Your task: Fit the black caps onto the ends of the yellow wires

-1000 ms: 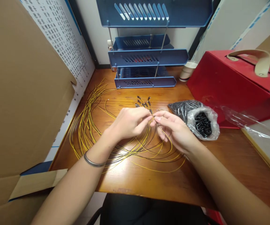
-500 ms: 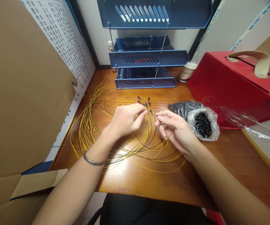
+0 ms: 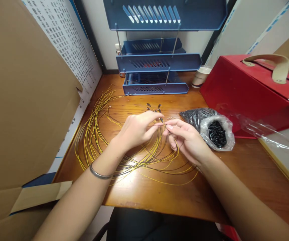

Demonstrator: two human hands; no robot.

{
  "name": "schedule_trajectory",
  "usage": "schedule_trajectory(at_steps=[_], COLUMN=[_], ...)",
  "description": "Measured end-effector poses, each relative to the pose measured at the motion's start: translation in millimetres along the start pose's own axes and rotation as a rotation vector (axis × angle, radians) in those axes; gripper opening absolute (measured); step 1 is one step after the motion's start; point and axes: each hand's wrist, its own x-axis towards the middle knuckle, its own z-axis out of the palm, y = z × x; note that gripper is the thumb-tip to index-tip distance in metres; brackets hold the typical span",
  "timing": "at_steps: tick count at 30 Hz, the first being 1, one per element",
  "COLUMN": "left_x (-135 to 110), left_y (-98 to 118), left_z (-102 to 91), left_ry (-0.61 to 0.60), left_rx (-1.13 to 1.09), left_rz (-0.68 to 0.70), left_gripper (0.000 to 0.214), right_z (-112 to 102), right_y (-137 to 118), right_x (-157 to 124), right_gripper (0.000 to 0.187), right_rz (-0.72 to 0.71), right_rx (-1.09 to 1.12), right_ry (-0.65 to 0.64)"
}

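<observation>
A loose bundle of thin yellow and black wires (image 3: 96,140) lies looped on the wooden desk (image 3: 174,194). Several wire ends with small dark tips (image 3: 154,109) fan out just beyond my fingers. My left hand (image 3: 136,130) pinches a wire end between thumb and forefinger. My right hand (image 3: 184,139) meets it fingertip to fingertip, closed in a pinch on the same wire end or a tiny piece on it. A clear plastic bag of small black caps (image 3: 216,132) sits just right of my right hand.
A blue stacked letter tray (image 3: 157,60) stands at the back of the desk, with a paper cup (image 3: 201,77) beside it. A red box with a tan handle (image 3: 250,87) fills the right side. Cardboard (image 3: 21,100) walls off the left.
My hands parted a little half a second ago, then closed together again so the fingertips meet over the wire end. Nothing else on the desk moved.
</observation>
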Motion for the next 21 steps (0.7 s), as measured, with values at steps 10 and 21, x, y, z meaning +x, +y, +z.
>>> schedule_trajectory(at_steps=[10,21], left_x=[0.3,1.7], left_y=[6.5,-0.6], left_z=[-0.9,0.7], left_ry=[-0.072,-0.031], left_rx=[-0.022,0.084], left_rz=[0.069,0.097], left_gripper=[0.025,0.026], right_z=[0.8,2.1], right_y=[-1.1,-3.2], right_x=[0.3,-0.7], right_gripper=[0.030,0.029], right_rz=[-0.001,0.018], right_rx=[0.005,0.039], right_ry=[0.010,0.002])
